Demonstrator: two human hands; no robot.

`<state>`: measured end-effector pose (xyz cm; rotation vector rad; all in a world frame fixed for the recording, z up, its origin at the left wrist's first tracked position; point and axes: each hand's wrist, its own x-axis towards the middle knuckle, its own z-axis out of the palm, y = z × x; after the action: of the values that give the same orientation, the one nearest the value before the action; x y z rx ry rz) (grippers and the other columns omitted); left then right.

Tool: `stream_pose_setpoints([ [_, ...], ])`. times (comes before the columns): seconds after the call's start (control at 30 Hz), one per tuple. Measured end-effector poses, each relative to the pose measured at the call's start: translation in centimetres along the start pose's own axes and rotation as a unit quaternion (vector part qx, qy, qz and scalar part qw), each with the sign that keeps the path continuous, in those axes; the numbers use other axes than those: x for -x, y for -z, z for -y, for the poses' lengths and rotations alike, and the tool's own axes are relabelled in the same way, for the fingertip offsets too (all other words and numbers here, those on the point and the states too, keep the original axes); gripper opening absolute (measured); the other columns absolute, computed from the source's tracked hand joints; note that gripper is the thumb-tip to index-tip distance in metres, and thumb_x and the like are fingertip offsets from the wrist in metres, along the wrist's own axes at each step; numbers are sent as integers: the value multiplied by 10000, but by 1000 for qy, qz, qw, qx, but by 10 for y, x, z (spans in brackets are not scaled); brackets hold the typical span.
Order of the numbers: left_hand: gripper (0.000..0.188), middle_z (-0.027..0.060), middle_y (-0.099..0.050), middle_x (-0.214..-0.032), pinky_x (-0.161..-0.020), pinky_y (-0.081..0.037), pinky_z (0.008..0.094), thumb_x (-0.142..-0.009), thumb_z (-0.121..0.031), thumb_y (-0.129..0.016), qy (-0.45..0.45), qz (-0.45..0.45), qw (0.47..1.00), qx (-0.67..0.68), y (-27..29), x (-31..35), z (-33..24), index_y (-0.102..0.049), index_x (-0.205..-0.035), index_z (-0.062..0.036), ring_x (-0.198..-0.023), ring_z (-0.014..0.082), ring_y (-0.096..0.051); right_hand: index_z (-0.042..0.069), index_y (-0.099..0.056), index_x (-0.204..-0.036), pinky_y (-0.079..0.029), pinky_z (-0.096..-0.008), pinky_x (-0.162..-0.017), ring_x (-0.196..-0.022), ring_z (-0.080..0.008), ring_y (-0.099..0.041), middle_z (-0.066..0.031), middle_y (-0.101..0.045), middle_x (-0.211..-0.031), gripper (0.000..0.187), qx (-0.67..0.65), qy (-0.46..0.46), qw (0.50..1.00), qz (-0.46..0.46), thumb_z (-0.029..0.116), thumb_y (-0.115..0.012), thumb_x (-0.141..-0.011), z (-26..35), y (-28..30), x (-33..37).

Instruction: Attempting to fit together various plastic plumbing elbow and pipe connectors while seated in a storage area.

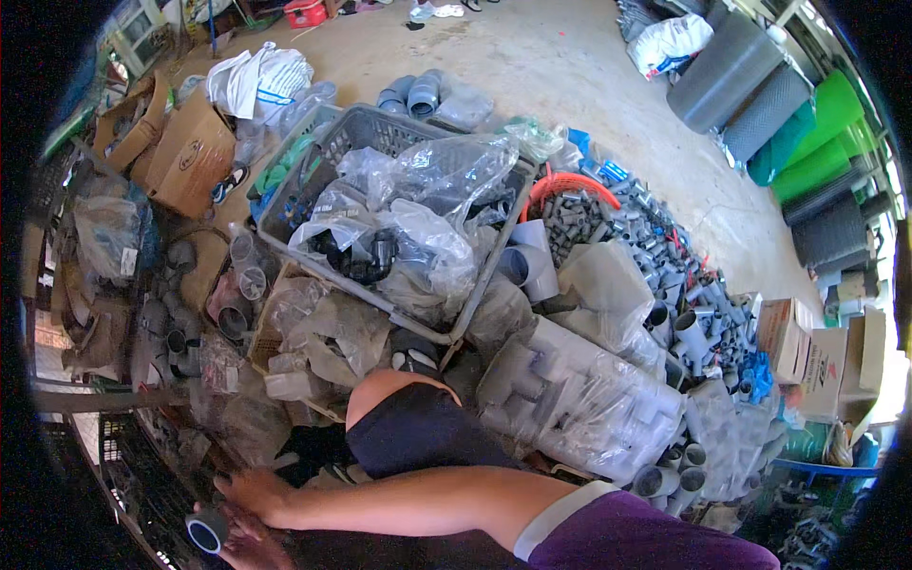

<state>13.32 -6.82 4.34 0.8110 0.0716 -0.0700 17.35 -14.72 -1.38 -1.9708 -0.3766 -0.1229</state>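
At the lower left, a short grey pipe fitting (206,532) with a round open mouth is in my left hand (255,551), whose fingers lie against its side. My right arm reaches across from the lower right, and my right hand (256,496) is just above the left one, close to the fitting. Its fingers are bent downward and dim, so I cannot make out whether they grip it too. Both hands are beside a dark slatted crate or rack (119,465).
A grey plastic crate (456,332) with clear bags stands ahead. Right of it are a clear bag of white fittings (579,404), an orange basket (570,180) and a spread heap of grey fittings (698,328). Cardboard boxes (190,157) stand left; mesh rolls (727,71) lean far right.
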Motion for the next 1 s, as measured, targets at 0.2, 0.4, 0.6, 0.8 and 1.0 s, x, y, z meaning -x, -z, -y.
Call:
stream_pose_setpoints([
  [0.2, 568, 86, -554, -1156, -739, -435, 262, -914, -374, -504, -34, -18, 944, -327, -28, -24, 2, -370, -1369, -60, -939, 152, -536, 65, -561, -1001, -493, -440, -657, -823, -338, -635, -173, -643, -887, 253, -371, -166, 904, 130, 166, -576, -770, -15, 0, -15],
  [0.4, 538, 206, -567, -1141, -596, -519, 253, -838, -277, -630, -67, 11, 922, -382, -90, -52, 20, -394, -1271, -61, -945, 237, -609, 21, -524, -1118, -383, -418, -974, -1130, -335, -508, -209, -547, -1178, 311, -396, -204, 895, 17, 185, -514, -854, 1, 49, -9],
  [0.6, 377, 180, -591, -1080, -793, -467, 285, -761, -145, -640, -71, 62, 889, -448, -113, -82, 57, -451, -1076, -56, -964, 198, -553, 42, -503, -1100, -469, -404, -827, -1013, -334, -588, -169, -618, -1043, 371, -205, -119, 968, 87, 327, -528, -863, -38, 4, -9],
  [0.8, 326, 122, -600, -1069, -772, -503, 277, -734, 63, -543, -3, 94, 843, -529, -129, -86, 90, -462, -1030, -47, -927, 177, -547, 38, -500, -1100, -472, -413, -823, -1004, -341, -590, -171, -618, -1039, 364, -219, -93, 963, 129, 316, -522, -866, -44, 39, 32],
  [1.0, 295, 99, -609, -1010, -867, -452, 304, -747, 58, -543, 3, 34, 808, -589, -126, -86, 87, -516, -1029, -24, -943, 177, -565, 34, -497, -1100, -474, -423, -819, -995, -348, -591, -172, -617, -1034, 357, -224, -94, 957, 160, 305, -516, -868, -54, 47, 45],
])
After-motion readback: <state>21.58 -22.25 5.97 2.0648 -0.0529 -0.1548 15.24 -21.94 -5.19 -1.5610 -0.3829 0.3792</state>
